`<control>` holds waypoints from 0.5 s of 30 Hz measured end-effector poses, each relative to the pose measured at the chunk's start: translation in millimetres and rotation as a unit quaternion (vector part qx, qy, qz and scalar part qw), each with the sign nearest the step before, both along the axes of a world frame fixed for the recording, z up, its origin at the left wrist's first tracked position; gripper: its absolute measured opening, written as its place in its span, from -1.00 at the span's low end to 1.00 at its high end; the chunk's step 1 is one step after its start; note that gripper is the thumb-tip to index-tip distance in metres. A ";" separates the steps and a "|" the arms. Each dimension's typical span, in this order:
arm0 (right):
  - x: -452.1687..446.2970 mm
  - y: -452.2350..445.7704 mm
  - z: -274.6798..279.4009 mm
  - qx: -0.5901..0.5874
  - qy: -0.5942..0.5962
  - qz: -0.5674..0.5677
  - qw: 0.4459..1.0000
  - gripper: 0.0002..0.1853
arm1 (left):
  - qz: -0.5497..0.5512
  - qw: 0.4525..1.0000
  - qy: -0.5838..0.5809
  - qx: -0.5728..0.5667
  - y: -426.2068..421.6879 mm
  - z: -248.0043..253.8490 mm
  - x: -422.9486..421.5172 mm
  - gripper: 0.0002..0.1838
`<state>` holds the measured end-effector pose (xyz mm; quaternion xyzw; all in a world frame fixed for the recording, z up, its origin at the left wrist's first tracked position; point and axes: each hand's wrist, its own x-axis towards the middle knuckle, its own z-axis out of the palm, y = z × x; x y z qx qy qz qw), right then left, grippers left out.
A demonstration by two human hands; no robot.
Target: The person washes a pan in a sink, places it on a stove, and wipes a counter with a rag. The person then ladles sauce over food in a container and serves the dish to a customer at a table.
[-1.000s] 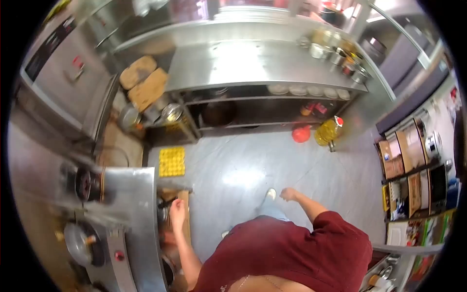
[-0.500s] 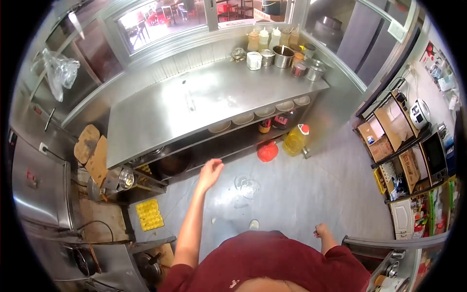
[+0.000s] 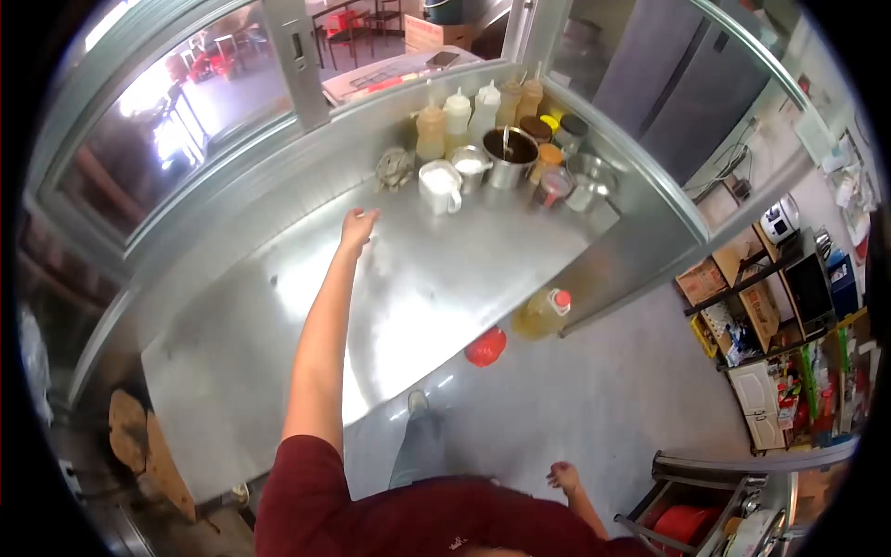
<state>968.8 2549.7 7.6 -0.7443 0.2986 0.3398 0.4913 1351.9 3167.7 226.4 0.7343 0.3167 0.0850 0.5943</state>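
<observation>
My left hand (image 3: pixel 357 230) reaches out above the steel counter (image 3: pixel 464 269), holding nothing, its fingers loosely apart. Closest to it lies a crumpled grey-beige cloth (image 3: pixel 395 170) by the back wall. Just right of the cloth stands a white jug (image 3: pixel 440 187) with a handle, its contents white. Beside that are a small metal pot (image 3: pixel 471 167) of white contents and a larger metal pot (image 3: pixel 509 158) of dark liquid with a spoon in it. Low at my side hangs my right hand (image 3: pixel 562 476), empty, fingers half bent and apart, over the floor.
Squeeze bottles (image 3: pixel 457 116) line the back. Lidded jars (image 3: pixel 554 186) and a metal bowl (image 3: pixel 591 181) occupy the right corner. On the floor sit an oil jug (image 3: pixel 543 314) and a red bag (image 3: pixel 485 346). Shelves (image 3: pixel 756 316) stand right; an open drawer (image 3: pixel 687 520) is lower right.
I have stepped up to the counter, and the view has moved closer to it. My left hand has gone from above the floor to over the counter. My right hand stays low.
</observation>
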 end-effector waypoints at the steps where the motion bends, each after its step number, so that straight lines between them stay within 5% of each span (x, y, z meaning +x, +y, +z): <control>1: 5.8 11.4 8.9 -0.003 0.025 0.009 1.000 -0.76 | 0.020 1.000 -0.002 -0.004 15.4 -12.2 37.5 -0.25; 7: 8.0 63.1 81.7 -0.041 0.006 -0.148 0.988 -0.73 | 0.077 0.994 0.078 0.001 45.7 -68.5 179.0 -0.15; 8: 2.8 66.5 85.4 -0.043 0.011 -0.150 0.988 -0.73 | 0.052 0.997 -0.051 -0.013 59.6 -112.9 205.6 -0.13; 11: -6.0 76.2 96.0 -0.030 0.050 -0.189 0.980 -0.74 | 0.106 0.974 0.103 0.170 26.3 -56.8 195.4 -0.14; 15: 24.5 107.1 104.9 0.019 0.038 -0.240 0.970 -0.75 | 0.068 0.994 0.061 0.060 49.2 -81.1 205.1 -0.21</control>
